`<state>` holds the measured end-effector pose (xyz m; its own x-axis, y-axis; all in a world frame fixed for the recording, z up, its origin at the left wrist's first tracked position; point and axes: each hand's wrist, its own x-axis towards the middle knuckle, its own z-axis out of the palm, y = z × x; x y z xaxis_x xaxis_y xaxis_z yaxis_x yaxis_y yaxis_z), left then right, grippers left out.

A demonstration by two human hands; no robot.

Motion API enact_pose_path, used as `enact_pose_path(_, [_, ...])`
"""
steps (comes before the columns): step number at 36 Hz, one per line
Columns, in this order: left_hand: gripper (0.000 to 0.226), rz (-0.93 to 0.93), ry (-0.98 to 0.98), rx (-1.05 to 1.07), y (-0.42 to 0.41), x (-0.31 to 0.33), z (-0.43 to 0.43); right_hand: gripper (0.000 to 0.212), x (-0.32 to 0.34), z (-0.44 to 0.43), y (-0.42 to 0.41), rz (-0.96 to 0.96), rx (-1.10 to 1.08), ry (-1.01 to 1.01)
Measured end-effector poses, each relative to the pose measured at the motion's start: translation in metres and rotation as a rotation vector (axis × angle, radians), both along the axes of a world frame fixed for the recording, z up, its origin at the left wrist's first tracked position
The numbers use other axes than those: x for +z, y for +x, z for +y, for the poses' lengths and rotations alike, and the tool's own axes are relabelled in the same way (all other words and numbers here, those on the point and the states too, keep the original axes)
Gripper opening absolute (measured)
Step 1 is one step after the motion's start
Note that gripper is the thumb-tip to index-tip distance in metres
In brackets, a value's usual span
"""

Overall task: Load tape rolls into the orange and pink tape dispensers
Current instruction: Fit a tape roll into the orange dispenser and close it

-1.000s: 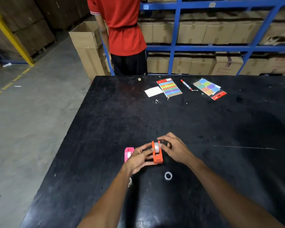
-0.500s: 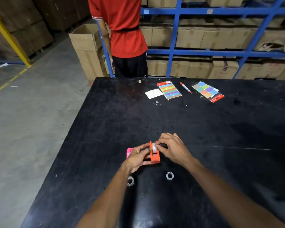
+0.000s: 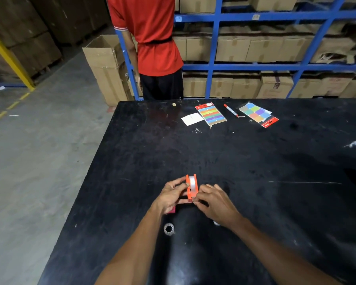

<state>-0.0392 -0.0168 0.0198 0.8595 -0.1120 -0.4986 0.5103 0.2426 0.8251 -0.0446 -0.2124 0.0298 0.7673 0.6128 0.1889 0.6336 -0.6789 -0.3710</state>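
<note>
1. from the head camera, the orange dispenser (image 3: 191,188) stands on edge near the front of the black table (image 3: 255,161), its long axis running away from the person, with a clear tape roll (image 3: 192,184) seated between its side walls.
2. the left hand (image 3: 171,197) is pressed against the dispenser's left wall, thumb and fingers closed on it; the right hand (image 3: 215,201) has its fingertips bunched at the near right corner. whether they pinch a tape end there, i cannot tell.
3. the pink dispenser (image 3: 171,210) lies mostly hidden under the left hand, touching or just beside the orange one.
4. a spare tape roll (image 3: 169,228) lies flat nearer the person, beside the left forearm; another small pale thing (image 3: 216,223) peeks from under the right wrist, likely a roll too.
5. my guess: the orange one is nearly loaded. the pink one comes next, and the left hand is nearer both it and the spare roll.
6. someone in a red shirt (image 3: 152,33) stands at the far edge.
</note>
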Motion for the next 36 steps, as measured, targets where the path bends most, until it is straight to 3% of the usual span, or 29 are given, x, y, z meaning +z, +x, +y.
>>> enact_pose_path(10, [0.036, 0.045, -0.024, 0.009, 0.004, -0.011, 0.008, 0.015, -0.014, 0.000, -0.009, -0.017, -0.054, 0.073])
enact_pose_path(14, [0.035, 0.062, -0.039, -0.020, 0.011, -0.016, 0.008, 0.007, -0.019, 0.001, 0.009, 0.287, -0.347, 0.425])
enact_pose_path(16, [0.038, 0.077, -0.048, -0.034, 0.013, -0.021, 0.006, 0.012, -0.024, 0.002, 0.023, 0.498, -0.459, 0.479])
enact_pose_path(18, [0.038, 0.090, -0.055, -0.051, 0.014, -0.025, 0.003, 0.016, -0.030, 0.005, 0.032, 0.681, -0.466, 0.437])
enact_pose_path(20, [0.034, 0.104, -0.056, -0.050, 0.016, -0.031, 0.000, 0.016, -0.043, 0.007, 0.038, 0.739, -0.454, 0.394])
enact_pose_path(25, [0.014, 0.129, 0.020, -0.037, 0.019, -0.053, -0.009, 0.018, -0.077, 0.011, 0.046, 0.683, -0.493, 0.304])
enact_pose_path(31, [0.021, 0.154, 0.319, 0.116, 0.023, -0.086, -0.027, 0.021, -0.127, 0.016, 0.048, 0.709, -0.561, 0.284])
enact_pose_path(36, [0.018, 0.229, 0.350, 0.200, 0.028, -0.101, -0.036, 0.019, -0.141, 0.018, 0.049, 0.781, -0.597, 0.269])
